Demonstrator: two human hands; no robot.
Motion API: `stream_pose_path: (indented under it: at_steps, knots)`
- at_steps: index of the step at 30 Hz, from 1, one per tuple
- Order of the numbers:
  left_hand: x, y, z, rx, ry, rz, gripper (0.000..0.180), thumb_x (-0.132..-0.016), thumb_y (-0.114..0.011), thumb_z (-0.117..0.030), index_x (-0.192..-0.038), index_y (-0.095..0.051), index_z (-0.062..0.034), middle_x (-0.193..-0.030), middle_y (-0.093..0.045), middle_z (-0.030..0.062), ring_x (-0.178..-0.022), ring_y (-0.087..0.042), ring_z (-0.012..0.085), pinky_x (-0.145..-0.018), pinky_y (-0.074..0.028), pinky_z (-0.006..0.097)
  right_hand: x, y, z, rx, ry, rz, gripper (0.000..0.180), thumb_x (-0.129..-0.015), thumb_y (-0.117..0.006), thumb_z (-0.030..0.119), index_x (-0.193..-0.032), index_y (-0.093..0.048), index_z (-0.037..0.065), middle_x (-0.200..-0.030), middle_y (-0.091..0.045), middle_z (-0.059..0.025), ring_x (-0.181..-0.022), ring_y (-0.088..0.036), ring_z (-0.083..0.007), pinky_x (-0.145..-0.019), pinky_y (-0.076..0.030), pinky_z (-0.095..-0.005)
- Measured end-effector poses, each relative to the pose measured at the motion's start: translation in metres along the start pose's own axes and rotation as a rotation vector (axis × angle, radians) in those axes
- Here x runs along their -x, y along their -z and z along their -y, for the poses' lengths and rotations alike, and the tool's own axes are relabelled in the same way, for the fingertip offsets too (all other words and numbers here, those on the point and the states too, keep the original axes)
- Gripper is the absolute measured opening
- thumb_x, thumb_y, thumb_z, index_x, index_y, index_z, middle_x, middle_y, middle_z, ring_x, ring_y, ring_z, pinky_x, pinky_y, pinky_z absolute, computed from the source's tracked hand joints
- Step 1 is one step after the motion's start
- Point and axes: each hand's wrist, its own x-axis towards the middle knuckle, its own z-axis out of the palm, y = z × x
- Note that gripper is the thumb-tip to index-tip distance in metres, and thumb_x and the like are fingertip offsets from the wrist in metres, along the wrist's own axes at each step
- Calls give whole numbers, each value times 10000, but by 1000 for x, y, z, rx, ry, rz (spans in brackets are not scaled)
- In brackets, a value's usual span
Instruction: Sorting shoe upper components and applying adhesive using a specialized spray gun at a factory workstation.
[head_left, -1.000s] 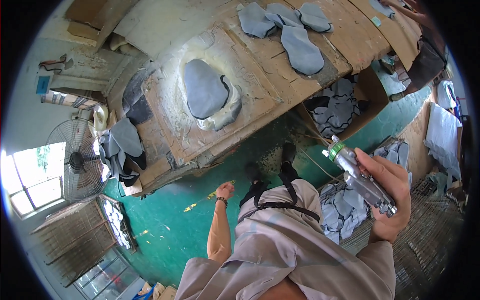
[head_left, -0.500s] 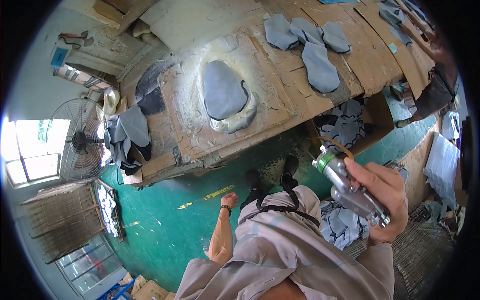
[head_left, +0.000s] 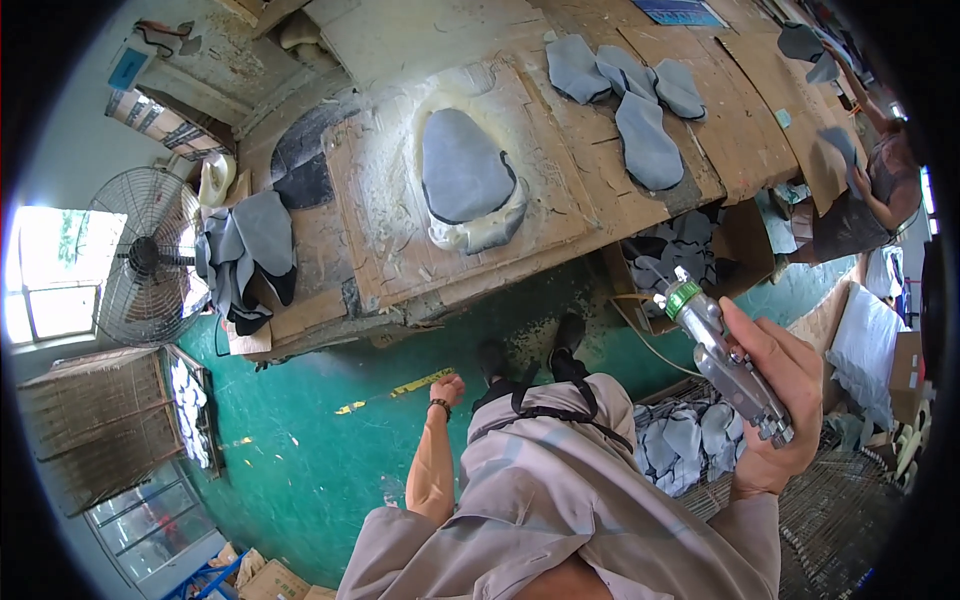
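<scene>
My right hand [head_left: 785, 390] is wrapped round a metal spray gun [head_left: 730, 372] with a green ring near its nozzle, held up at the right, with the nozzle towards the bench. A thin yellowish hose [head_left: 655, 345] curves beside the gun. Beyond my waist, my left hand [head_left: 450, 388] hangs low over the green floor, fingers curled in, with no object visible in it. On the bench, a grey dark-edged pad [head_left: 465, 168] lies on a board caked with pale residue, over another piece whose edge shows below. Neither hand touches the pad.
Several grey pieces [head_left: 648, 140] lie on the cardboard-covered bench [head_left: 560, 235]; more hang at its left end [head_left: 262, 240], near a large fan [head_left: 145, 255]. A cardboard box [head_left: 745, 270] of pieces stands beneath. A co-worker [head_left: 890, 185] handles grey pieces at far right.
The spray gun in my right hand has shifted right and slightly down, and its hose now hangs lower. My left hand stays low. The co-worker's hands and grey pieces have moved.
</scene>
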Motion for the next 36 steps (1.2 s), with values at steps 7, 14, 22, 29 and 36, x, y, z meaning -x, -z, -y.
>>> stream_pose_path:
  at_steps: [7, 14, 22, 29, 36]
  knots:
    - [12, -1, -58, 51, -347, -18, 320, -992, -641, -214, -1280, -660, -75, -1055, -741, 59, -895, -703, 158, -712, -576, 316, 12, 14, 9, 63, 105, 157, 582, -666, -799, 85, -1227, -690, -25, -745, -634, -75, -611, -619, -209, -552, -468, -314]
    - [48, -22, -226, -30, -1035, -382, 304, -907, -703, -164, -1199, -699, -80, -969, -733, 86, -884, -692, 241, -799, -542, 358, 11, 17, 12, 299, 96, 16, 624, -608, -839, 94, -1213, -716, 7, -739, -624, -70, -614, -619, -201, -570, -475, -308]
    - [80, -27, -388, -561, -1406, -718, 370, -739, -823, -174, -1104, -771, -147, -1293, -629, 97, -1257, -532, 322, -1049, -431, 469, 10, 39, -8, 81, -11, 176, 586, -661, -690, 43, -1239, -683, -50, -828, -621, -146, -686, -588, -248, -657, -455, -299]
    - [87, -27, -425, -670, -1359, -640, 211, -656, -853, -182, -856, -810, -129, -1152, -674, 37, -1166, -592, 267, -988, -479, 410, 20, 40, -28, -64, -18, 279, 626, -715, -718, 122, -1319, -644, -24, -780, -647, -140, -649, -648, -261, -587, -489, -345]
    - [97, -32, -467, -691, -1341, -579, 172, -696, -838, -221, -848, -810, -146, -1164, -684, 14, -1159, -598, 256, -984, -472, 430, 18, 48, -34, -56, 61, 283, 640, -700, -760, 102, -1300, -626, -73, -805, -658, -127, -690, -664, -256, -596, -513, -342]
